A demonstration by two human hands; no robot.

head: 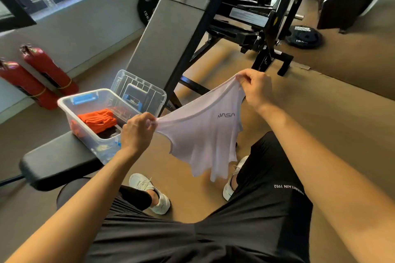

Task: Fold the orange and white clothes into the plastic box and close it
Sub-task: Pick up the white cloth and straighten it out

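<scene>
A white shirt [203,134] with a small dark logo hangs stretched in the air above my knees. My left hand [136,132] grips one top corner of it, and my right hand [255,89] pinches the other, higher and further right. To the left, a clear plastic box [64,103] with blue latches stands open on a black bench pad [59,160]. A folded orange garment [97,120] lies inside it. The box's clear lid [139,89] with a blue handle leans upright behind the box.
Two red fire extinguishers [38,74] stand against the wall at the left. A grey inclined bench back [168,34] and black machine frame [256,34] rise behind the box. A weight plate [303,36] lies on the brown floor. My white shoes [149,192] are below the shirt.
</scene>
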